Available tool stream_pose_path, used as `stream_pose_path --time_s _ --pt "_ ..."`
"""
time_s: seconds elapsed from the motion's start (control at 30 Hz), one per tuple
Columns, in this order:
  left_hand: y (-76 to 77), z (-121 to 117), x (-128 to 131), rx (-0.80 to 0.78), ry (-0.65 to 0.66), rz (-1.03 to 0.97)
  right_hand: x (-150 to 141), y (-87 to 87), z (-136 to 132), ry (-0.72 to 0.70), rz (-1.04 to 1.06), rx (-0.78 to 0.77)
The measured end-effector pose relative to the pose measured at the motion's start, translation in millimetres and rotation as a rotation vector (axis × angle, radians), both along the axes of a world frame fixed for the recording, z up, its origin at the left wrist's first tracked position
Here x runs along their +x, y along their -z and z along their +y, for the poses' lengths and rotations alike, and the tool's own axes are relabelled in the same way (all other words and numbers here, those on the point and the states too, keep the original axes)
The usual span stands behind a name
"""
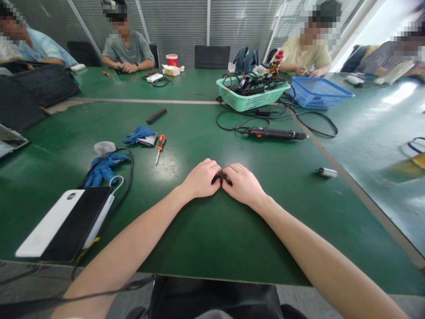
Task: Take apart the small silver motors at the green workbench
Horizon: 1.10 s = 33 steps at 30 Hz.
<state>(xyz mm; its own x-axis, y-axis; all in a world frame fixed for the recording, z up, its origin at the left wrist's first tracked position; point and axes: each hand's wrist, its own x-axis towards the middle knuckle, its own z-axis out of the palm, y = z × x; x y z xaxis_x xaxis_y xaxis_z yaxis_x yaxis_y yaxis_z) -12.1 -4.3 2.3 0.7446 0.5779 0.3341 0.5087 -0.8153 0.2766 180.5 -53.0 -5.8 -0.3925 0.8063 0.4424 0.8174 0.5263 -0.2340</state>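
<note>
Just above the green table, near its middle, my left hand (203, 178) and my right hand (243, 182) meet. Both are closed round a small black part (222, 177), one from each side. Most of the part is hidden by fingers, so its kind cannot be made out. To the left of my hands lies an orange-handled screwdriver (160, 144). Beyond them to the right is a black electric screwdriver (274, 134) with its cable. A small silver cylinder with a black end (327, 172) lies farther right.
Blue gloves (102, 170), a black-and-white device (66, 223) and cables lie left. A black bar (156, 116) sits farther back. A green basket (252, 99) full of tools stands beside a blue basket (318, 95). Several people sit round the table (212, 239).
</note>
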Motion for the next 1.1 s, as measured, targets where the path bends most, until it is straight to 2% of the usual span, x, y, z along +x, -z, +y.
stream_pose_path --time_s 1.1 --pt "-0.9 0.4 -0.7 -0.014 0.004 0.003 -0.1 -0.7 -0.6 0.000 -0.026 0.003"
